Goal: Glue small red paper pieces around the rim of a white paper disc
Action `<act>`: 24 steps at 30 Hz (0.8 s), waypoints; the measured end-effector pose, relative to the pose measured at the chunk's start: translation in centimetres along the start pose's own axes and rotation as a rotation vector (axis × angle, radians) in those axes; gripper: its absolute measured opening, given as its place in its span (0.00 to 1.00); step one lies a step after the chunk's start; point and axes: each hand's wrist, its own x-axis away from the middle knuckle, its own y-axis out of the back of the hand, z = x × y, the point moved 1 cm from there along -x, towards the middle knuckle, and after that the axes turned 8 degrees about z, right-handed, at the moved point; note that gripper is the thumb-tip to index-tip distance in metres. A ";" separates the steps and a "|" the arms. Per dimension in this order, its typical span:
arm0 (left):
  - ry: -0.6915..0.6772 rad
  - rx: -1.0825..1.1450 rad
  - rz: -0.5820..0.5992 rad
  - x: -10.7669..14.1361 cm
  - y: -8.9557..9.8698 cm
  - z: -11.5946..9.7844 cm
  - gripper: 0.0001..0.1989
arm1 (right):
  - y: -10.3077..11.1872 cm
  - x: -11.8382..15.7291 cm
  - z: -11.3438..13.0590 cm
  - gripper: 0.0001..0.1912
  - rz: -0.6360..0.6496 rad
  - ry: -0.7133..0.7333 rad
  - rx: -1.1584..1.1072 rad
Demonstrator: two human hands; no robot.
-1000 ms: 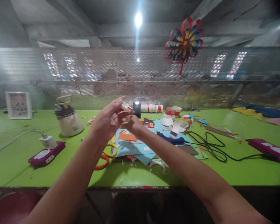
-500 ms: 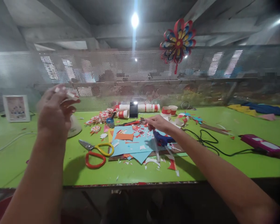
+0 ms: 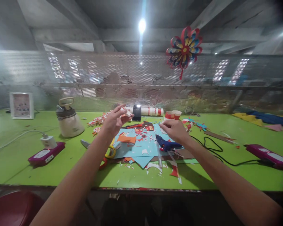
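Note:
My left hand is raised over the far left side of the blue paper sheets, fingers closed on a small white and red paper piece. My right hand hovers above the sheets' right side with thumb and fingers pinched together; what they hold, if anything, is too small to make out. Just below it lies a blue glue gun. Light blue paper carries an orange paper strip and red and white scraps. Scissors with yellow and red handles are partly hidden behind my left forearm.
A white jug and a purple power strip with a white plug stand left. Paper cups, a phone and a row of white and red cups sit at the back. Another power strip trails a black cable.
My left hand has swung right and down with the paper piece, uncovering the jug and the left power strip. My right hand has shifted slightly right. The view has also moved a little.

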 end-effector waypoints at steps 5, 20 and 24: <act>0.053 0.079 0.020 -0.8 0.9 0.6 0.21 | -2.0 -0.6 0.1 0.10 0.212 0.078 -0.065; 0.379 0.243 -0.016 1.6 -1.2 5.7 0.11 | -4.3 0.6 0.7 0.12 0.120 0.181 -0.305; 0.422 0.302 -0.041 2.1 -1.7 5.8 0.11 | -3.9 1.3 1.0 0.16 0.090 0.178 -0.361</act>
